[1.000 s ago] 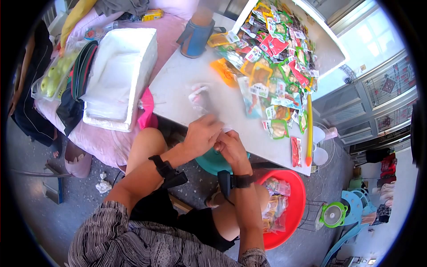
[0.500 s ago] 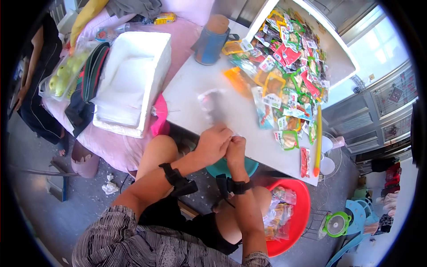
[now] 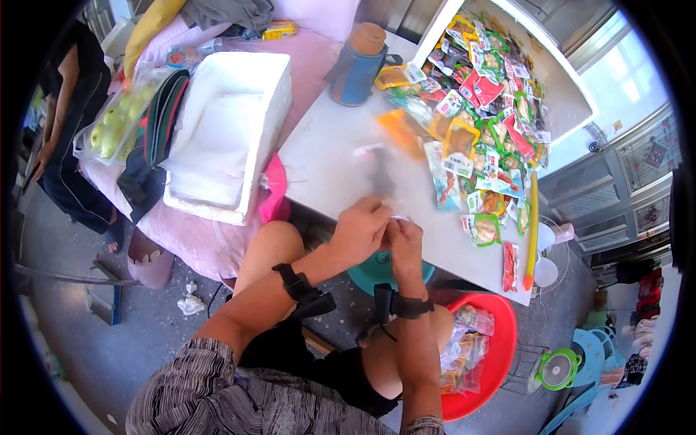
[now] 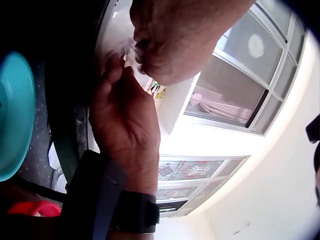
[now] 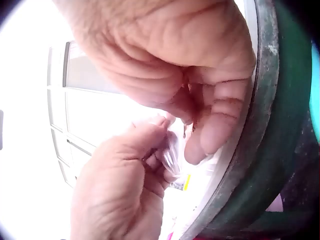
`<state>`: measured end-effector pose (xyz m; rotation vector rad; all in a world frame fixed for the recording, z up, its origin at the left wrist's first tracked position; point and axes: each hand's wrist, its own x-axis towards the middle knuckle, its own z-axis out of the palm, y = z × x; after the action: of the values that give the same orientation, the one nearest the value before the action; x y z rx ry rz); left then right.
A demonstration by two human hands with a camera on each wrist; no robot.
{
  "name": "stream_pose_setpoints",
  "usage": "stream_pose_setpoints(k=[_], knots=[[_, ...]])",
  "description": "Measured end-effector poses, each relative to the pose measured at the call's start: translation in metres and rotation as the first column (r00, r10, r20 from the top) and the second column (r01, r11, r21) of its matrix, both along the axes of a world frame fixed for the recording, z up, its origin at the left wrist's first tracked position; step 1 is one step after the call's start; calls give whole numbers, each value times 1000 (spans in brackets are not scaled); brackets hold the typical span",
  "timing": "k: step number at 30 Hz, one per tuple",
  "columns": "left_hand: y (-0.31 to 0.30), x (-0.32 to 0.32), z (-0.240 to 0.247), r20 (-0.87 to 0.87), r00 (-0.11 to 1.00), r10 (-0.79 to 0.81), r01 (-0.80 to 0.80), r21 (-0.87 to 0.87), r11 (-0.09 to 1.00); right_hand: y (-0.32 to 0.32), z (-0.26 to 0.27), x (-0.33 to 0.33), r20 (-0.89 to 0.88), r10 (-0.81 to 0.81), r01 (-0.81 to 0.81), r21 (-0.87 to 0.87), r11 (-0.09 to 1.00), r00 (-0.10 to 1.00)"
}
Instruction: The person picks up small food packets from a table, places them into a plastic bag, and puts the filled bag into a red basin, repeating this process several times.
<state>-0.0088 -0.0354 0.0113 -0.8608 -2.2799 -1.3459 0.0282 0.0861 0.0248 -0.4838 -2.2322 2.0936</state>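
In the head view my left hand (image 3: 360, 228) and right hand (image 3: 406, 246) meet over the near edge of the white table (image 3: 326, 170). Between them is a piece of clear plastic (image 5: 171, 155), seen close up in the right wrist view. Thumb and fingers of the left hand pinch it from one side; the right hand's curled fingertips pinch it from the other. What the plastic belongs to is hidden by the fingers. Just beyond the hands lies a blurred dark packet (image 3: 378, 170) with a pale and red end. A teal basin (image 3: 366, 274) stands below the hands.
Many colourful food packets (image 3: 478, 138) spill from a white foam box (image 3: 569, 109). A blue-wrapped cup (image 3: 355, 76) stands at the back, a yellow stick (image 3: 533, 232) along the right. A red basin (image 3: 500, 384) holds packets. An open foam box (image 3: 217, 130) lies left. Another person (image 3: 76, 145) is farther left.
The head view has shifted, so the scene sits farther right. Both hands stay together at the table edge, and the right hand's fingers have curled in more closely. The packets keep their places.
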Motion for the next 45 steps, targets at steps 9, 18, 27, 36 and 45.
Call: stream_pose_setpoints(k=[9,18,27,36,45], knots=[[-5,-21,1,-117,983,138,-137,15,990,3,-6,-3,3,-57,57,-232,971,998],[-2,-23,-13,106,993,-51,40,105,994,15,-4,-8,37,59,-59,21,998,998],[-2,-6,1,-190,980,50,-130,-437,890,14,-4,-16,126,41,-72,259,963,991],[-1,-3,15,-176,982,70,-153,-514,844,22,-11,-6,25,34,-37,143,989,999],[3,-5,18,-132,988,84,-135,-450,883,25,-17,-4,-11,-2,2,25,1000,1000]])
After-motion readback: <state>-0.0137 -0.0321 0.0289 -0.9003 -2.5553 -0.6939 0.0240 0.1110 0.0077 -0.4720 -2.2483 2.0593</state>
